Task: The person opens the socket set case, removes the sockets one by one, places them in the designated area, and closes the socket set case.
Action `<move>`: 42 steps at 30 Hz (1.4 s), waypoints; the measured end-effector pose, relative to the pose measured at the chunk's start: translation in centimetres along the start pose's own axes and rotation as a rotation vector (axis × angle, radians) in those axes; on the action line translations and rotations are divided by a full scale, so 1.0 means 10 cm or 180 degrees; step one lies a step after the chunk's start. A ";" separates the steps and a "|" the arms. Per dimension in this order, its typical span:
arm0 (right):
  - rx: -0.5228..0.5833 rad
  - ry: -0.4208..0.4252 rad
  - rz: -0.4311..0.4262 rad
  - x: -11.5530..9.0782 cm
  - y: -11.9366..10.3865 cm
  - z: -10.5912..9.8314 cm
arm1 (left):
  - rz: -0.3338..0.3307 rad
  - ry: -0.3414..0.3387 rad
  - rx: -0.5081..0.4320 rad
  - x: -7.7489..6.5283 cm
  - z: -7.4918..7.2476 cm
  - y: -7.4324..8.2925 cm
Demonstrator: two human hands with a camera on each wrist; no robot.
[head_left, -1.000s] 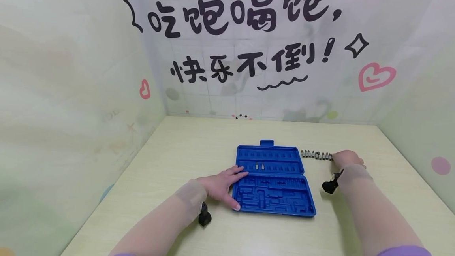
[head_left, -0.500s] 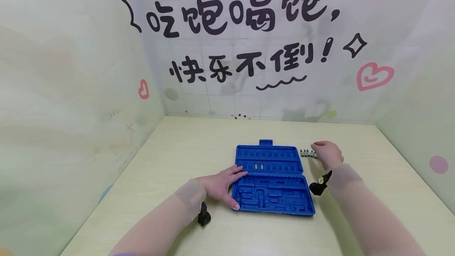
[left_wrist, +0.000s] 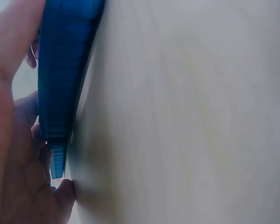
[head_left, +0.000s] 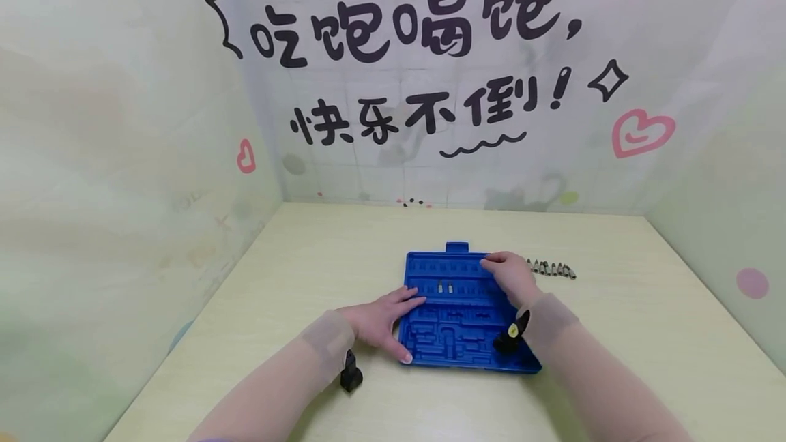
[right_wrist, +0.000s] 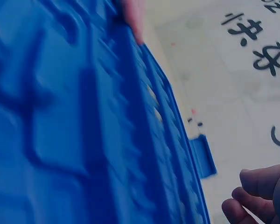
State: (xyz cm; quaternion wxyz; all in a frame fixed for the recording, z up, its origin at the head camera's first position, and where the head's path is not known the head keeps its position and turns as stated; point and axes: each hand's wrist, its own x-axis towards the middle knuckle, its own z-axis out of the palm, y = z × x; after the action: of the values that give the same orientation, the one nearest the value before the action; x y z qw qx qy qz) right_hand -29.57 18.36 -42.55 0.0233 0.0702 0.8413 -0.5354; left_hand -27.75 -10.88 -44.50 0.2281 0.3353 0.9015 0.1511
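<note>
A blue plastic bit case (head_left: 430,353) lies unfolded on the table, its moulded slots facing up. Two small screwdriver bits (head_left: 445,287) stand in the lower row of its far half. My left hand (head_left: 377,322) rests with spread, straight fingers along the case's left side, the thumb at the near corner; the left wrist view shows it against the case's side wall (left_wrist: 63,70). Above the right part of the far half, my right hand (head_left: 512,275) pinches a small screwdriver bit, hidden by its fingertips. In the right wrist view the thumb (right_wrist: 266,179) and curled fingers show.
Several more screwdriver bits (head_left: 552,269) lie in a row on the table (head_left: 331,244), right of the case. The case's latch tab (head_left: 457,247) sticks out at the far edge. A printed wall sheet (head_left: 381,176) stands behind the table.
My right hand has moved left from the right end of the row of bits, across the row, to over the case's far half. The left hand stays on the case.
</note>
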 end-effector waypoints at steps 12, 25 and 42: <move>-0.0652 -0.0076 -0.0042 -0.12 -0.01 0.48 | -0.0021 0.0009 -0.0007 -0.02 -0.02 0.02; -0.0973 -0.0054 -0.0004 -0.12 0.05 0.56 | -0.0024 -0.0019 0.0018 0.01 -0.01 0.00; -0.0599 -0.0213 0.0473 -0.07 -0.04 0.49 | 0.0023 -0.0031 0.0013 0.03 -0.01 -0.02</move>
State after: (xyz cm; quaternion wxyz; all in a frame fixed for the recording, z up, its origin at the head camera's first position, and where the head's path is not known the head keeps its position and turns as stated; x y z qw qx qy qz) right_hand -29.11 13.72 -44.16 0.0974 0.1120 0.8791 -0.4529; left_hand -28.13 -10.86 -44.61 0.2313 0.3397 0.8995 0.1483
